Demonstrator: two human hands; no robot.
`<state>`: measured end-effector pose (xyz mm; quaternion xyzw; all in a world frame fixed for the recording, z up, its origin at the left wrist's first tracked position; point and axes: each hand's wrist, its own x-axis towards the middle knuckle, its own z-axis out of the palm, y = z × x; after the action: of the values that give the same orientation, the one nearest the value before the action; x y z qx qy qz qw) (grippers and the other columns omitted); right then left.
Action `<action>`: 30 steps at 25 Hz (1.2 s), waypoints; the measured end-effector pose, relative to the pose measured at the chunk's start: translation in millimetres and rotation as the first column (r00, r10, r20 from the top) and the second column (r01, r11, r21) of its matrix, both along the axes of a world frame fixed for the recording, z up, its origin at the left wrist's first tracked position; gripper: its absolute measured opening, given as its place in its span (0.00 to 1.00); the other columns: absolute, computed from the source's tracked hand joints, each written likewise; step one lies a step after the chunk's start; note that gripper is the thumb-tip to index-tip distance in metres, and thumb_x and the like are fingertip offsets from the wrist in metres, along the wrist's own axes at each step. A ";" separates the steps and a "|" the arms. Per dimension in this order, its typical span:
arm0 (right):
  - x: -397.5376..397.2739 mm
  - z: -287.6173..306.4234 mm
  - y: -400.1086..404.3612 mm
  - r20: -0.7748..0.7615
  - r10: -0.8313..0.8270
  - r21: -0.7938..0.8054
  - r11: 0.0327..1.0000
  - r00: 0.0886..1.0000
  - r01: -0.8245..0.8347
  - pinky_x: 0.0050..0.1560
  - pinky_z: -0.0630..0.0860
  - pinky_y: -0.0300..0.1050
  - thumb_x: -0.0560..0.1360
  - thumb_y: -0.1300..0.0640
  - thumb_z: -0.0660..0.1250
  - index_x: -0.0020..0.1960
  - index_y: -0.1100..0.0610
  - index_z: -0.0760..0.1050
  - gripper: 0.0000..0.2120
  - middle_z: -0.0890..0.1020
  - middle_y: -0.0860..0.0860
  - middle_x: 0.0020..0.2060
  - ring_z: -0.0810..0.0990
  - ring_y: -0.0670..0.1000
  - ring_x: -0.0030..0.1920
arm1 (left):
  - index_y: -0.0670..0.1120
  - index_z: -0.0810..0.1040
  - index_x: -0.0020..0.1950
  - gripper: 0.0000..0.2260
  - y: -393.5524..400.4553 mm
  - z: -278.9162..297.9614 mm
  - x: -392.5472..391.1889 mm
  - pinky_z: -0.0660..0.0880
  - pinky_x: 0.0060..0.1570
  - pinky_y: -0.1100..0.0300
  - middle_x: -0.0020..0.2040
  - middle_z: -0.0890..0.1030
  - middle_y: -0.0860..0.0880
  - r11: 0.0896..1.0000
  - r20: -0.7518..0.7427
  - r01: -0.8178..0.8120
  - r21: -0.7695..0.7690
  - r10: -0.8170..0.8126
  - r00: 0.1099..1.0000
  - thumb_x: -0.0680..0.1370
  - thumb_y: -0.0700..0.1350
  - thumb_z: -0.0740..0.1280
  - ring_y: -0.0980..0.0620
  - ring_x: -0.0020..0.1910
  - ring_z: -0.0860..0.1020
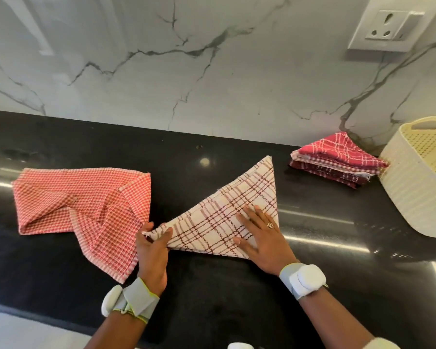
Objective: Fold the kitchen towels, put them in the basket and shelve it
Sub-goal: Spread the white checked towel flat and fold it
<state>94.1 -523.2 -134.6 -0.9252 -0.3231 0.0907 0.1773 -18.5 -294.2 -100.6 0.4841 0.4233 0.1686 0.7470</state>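
A white towel with brown checks [239,197] lies folded into a triangle on the black counter [212,293]. My left hand [152,250] pinches its left corner between thumb and fingers. My right hand [262,238] presses flat on the towel's lower right part, fingers straight. A red-and-white checked towel [81,205] lies crumpled and unfolded to the left, touching my left hand. A stack of folded red towels [337,159] sits at the back right. Beside the stack stands a cream perforated basket [418,182].
A marble wall [186,71] rises behind the counter, with a wall socket [393,23] at the upper right. The counter's front edge runs along the bottom left. Both my wrists carry grey bands with white pods.
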 end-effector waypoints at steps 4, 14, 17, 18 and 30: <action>-13.0 -0.3 -7.8 -0.012 -0.154 -0.065 0.986 0.988 0.153 0.74 0.33 0.47 0.75 0.31 0.41 0.78 0.44 0.43 0.35 0.40 0.45 0.77 0.33 0.49 0.76 | 0.50 0.55 0.77 0.33 -14.4 -1.3 28.2 0.73 0.63 0.53 0.65 0.75 0.45 0.936 -0.089 0.222 0.272 -0.205 0.975 0.77 0.32 0.66 0.51 0.61 0.76; -31.0 18.6 -33.8 -0.015 -0.501 -0.198 0.850 0.865 0.489 0.75 0.43 0.56 0.78 0.34 0.50 0.78 0.43 0.48 0.32 0.46 0.50 0.79 0.45 0.58 0.77 | 0.50 0.52 0.79 0.33 -68.3 4.1 114.1 0.46 0.76 0.50 0.80 0.46 0.50 0.299 -0.226 0.426 0.854 -0.524 0.821 0.79 0.37 0.64 0.51 0.78 0.43; -32.9 19.5 -38.6 -0.027 -0.540 -0.166 0.832 0.841 0.529 0.75 0.47 0.56 0.78 0.36 0.53 0.78 0.44 0.50 0.31 0.47 0.50 0.78 0.47 0.59 0.76 | 0.50 0.54 0.78 0.25 -107.3 -17.5 108.0 0.38 0.75 0.51 0.80 0.46 0.51 -0.038 -0.488 0.581 0.813 -0.588 0.645 0.82 0.48 0.57 0.48 0.78 0.41; -33.8 20.2 -41.5 -0.026 -0.556 -0.155 0.823 0.831 0.546 0.75 0.47 0.55 0.78 0.37 0.54 0.78 0.45 0.51 0.31 0.48 0.50 0.78 0.47 0.59 0.76 | 0.51 0.51 0.79 0.26 -112.5 -27.2 107.9 0.36 0.74 0.52 0.79 0.44 0.52 -0.125 -0.599 0.657 0.743 -0.562 0.571 0.83 0.54 0.53 0.49 0.78 0.40; 36.3 -8.7 -141.1 0.103 -0.313 -0.221 0.918 0.944 0.329 0.75 0.34 0.49 0.75 0.28 0.38 0.78 0.44 0.37 0.36 0.38 0.47 0.77 0.33 0.50 0.76 | 0.56 0.37 0.78 0.30 -107.4 -40.5 104.7 0.30 0.71 0.55 0.76 0.34 0.55 -0.406 -0.798 0.691 0.598 -0.384 0.464 0.79 0.65 0.41 0.53 0.74 0.31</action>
<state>130.4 -664.3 -143.3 -0.9825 -0.1596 0.0678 0.0684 86.3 -401.6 -141.1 0.9911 -0.0461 -0.0592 0.1103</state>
